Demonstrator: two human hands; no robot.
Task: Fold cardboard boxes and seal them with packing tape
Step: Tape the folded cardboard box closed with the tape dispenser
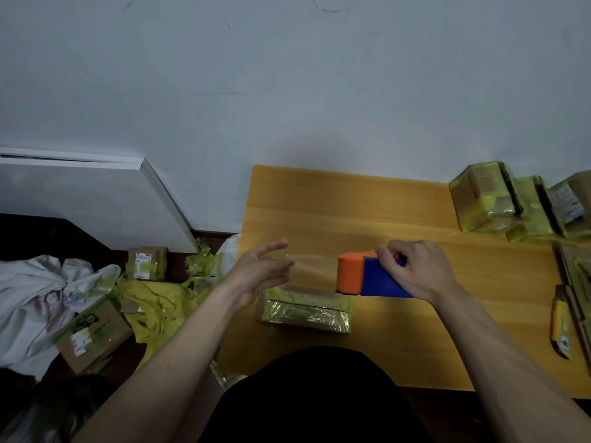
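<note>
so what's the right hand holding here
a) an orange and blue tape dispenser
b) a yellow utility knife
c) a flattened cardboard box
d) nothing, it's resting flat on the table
a: the right hand is curled round the blue body of the orange and blue tape dispenser, held above the wooden table, with a strip of clear tape stretched from it to the left hand.

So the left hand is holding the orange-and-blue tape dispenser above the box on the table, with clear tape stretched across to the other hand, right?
Not quite: the head view shows the right hand holding the orange-and-blue tape dispenser above the box on the table, with clear tape stretched across to the left hand.
</note>
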